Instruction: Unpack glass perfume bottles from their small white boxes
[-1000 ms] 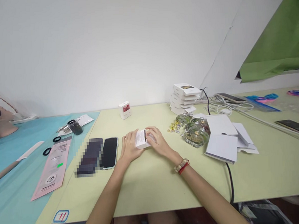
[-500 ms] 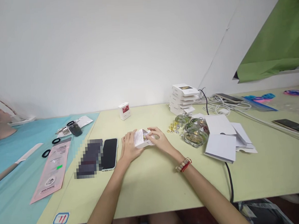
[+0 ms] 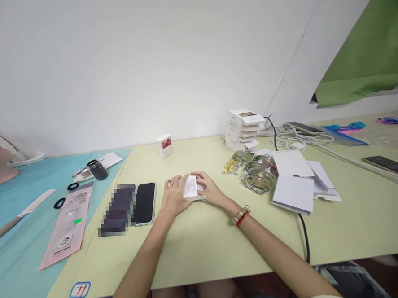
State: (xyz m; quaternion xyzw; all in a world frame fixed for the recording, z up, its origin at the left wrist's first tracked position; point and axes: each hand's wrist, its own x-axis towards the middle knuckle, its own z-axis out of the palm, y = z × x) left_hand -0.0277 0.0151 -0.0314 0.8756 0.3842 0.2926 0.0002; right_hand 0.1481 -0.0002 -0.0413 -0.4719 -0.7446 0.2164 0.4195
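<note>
A small white box (image 3: 189, 188) with printed text on its face is held on the table between my two hands. My left hand (image 3: 176, 196) grips its left side, fingers bent over the far edge. On the box's right end my right hand (image 3: 211, 189) has its fingers curled around the flap side, partly hiding it. What lies inside the box is hidden now. A beaded bracelet (image 3: 240, 216) and a red cord circle my right wrist. To the left of my left hand lies a phone (image 3: 145, 203) with a dark screen.
Several packed clear cases (image 3: 259, 181) and small gold and silver pieces (image 3: 232, 167) lie to the right. Behind them is a stack of white boxes (image 3: 245, 128); flat white boxes (image 3: 293, 192) lie farther right. One small box (image 3: 165, 146) stands near the wall.
My right fingers have moved from the box's opening to around its right end. The box has turned slightly, and its opening is now covered by my right hand.
</note>
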